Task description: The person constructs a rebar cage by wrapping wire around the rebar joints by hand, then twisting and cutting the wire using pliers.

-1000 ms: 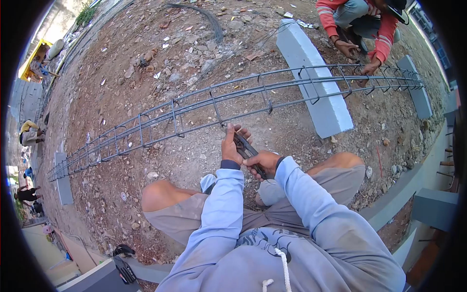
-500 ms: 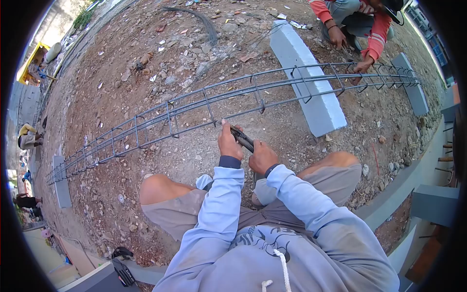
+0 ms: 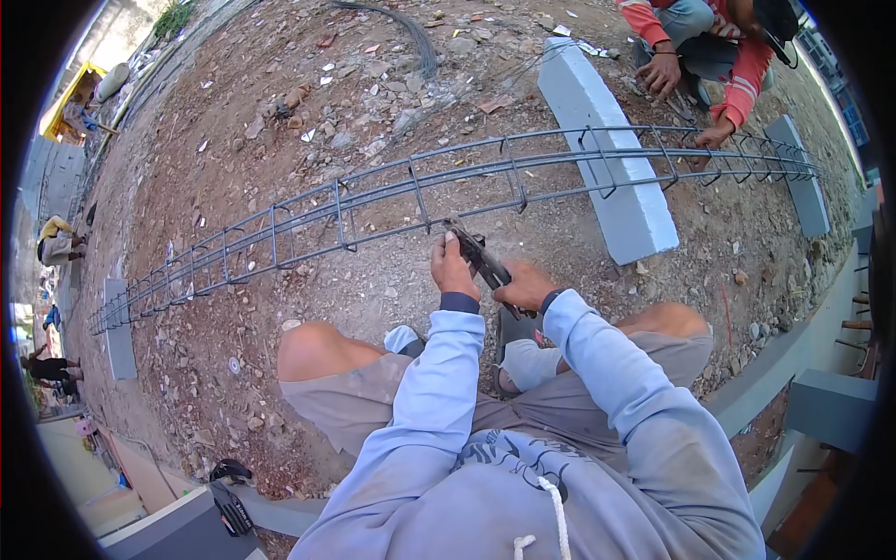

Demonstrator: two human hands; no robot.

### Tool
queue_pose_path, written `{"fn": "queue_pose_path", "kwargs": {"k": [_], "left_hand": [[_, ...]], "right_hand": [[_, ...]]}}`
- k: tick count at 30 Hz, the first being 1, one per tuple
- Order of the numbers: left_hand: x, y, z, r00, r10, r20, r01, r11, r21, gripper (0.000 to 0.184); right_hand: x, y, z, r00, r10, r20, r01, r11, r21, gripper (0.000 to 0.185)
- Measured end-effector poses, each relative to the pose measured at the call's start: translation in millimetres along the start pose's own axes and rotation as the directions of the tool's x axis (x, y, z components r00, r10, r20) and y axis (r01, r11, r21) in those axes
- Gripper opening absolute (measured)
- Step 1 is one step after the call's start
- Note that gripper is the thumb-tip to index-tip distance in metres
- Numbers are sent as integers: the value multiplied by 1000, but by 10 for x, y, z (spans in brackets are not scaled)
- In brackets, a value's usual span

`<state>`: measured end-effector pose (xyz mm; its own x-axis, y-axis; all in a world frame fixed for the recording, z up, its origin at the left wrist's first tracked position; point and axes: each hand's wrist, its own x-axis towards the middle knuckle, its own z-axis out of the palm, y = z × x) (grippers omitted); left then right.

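Observation:
A dark pair of pliers (image 3: pixel 483 257) is held slantwise in front of me, its head pointing up toward the rebar cage (image 3: pixel 378 231). My right hand (image 3: pixel 527 285) is wrapped around its handles. My left hand (image 3: pixel 455 268) is closed against the side of the pliers near the head, thumb up; anything thin between these fingers is too small to make out. The pliers' tip is close to the cage's near bar; whether it touches I cannot tell. Long bars and bent stirrups form the cage, which runs from lower left to upper right.
Pale blocks prop the cage: a long one (image 3: pixel 607 168) right of centre, another (image 3: pixel 807 187) at far right, one (image 3: pixel 119 341) at far left. A co-worker (image 3: pixel 719 56) crouches at upper right, one hand at the cage. Loose wire (image 3: pixel 411 33) lies on rubble-strewn ground.
The pliers have turned to show more of their head, nearer the cage. My right hand has shifted along the handles. The whole view has moved slightly, and the co-worker's upper hand has opened out.

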<state>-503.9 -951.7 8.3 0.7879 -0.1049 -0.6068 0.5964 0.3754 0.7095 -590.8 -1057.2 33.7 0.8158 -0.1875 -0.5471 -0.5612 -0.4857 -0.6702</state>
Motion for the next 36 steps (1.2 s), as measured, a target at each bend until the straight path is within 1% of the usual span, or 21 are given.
{"fn": "queue_pose_path", "kwargs": {"k": [2, 5, 8, 11, 14, 17, 18, 20, 23, 26, 29, 32, 34, 35, 36], "left_hand": [[50, -44, -8, 998, 63, -8, -64, 998, -29, 22], [151, -62, -30, 997, 78, 26, -76, 995, -70, 19], [188, -57, -41, 997, 78, 8, -78, 995, -70, 18], [319, -161, -93, 982, 184, 47, -181, 982, -63, 16], [262, -116, -74, 970, 239, 49, -239, 971, -19, 14], [262, -67, -107, 974, 209, 83, -208, 978, -17, 13], [264, -69, -113, 977, 195, 87, -194, 981, -14, 12], [283, -65, -134, 981, 167, 96, -167, 986, -1, 12], [364, -94, -175, 980, 145, 135, -155, 986, 66, 13], [422, -109, -189, 961, 225, 162, -246, 962, 118, 13], [467, -123, -251, 958, 224, 180, -255, 951, 173, 13], [229, 37, -147, 986, 125, 113, -129, 991, 24, 12], [215, 54, -173, 983, 126, 137, -136, 989, 65, 11], [219, 67, -185, 980, 127, 150, -141, 986, 86, 11], [234, 59, -217, 977, 154, 145, -173, 977, 126, 11]], "right_hand": [[-4, -86, 17, 998, 59, 36, -63, 993, 98, 40], [68, -162, -35, 966, 155, 209, -201, 954, 221, 46], [63, -160, 31, 984, 137, 118, -155, 975, 160, 42], [71, -151, 161, 990, 143, 5, -138, 945, 298, 41], [58, -284, 171, 991, 137, -10, -127, 939, 320, 39], [139, -267, 220, 990, 137, -33, -126, 967, 221, 39], [126, -275, 251, 982, 105, -157, -73, 978, 197, 40], [72, -286, 355, 919, 30, -393, 27, 990, 138, 41], [158, -204, 554, 822, 20, -569, 66, 989, 129, 47], [198, -239, 565, 750, -71, -658, 71, 997, -28, 50], [191, -372, 422, 726, -148, -671, 90, 989, -121, 49], [370, -371, 358, 647, -182, -741, 359, 930, 85, 41], [174, -674, 55, 856, -58, -514, 312, 850, 424, 36], [114, -784, -59, 929, -23, -369, 247, 782, 573, 34], [206, -717, -20, 934, -18, -356, 276, 669, 690, 30]]}}
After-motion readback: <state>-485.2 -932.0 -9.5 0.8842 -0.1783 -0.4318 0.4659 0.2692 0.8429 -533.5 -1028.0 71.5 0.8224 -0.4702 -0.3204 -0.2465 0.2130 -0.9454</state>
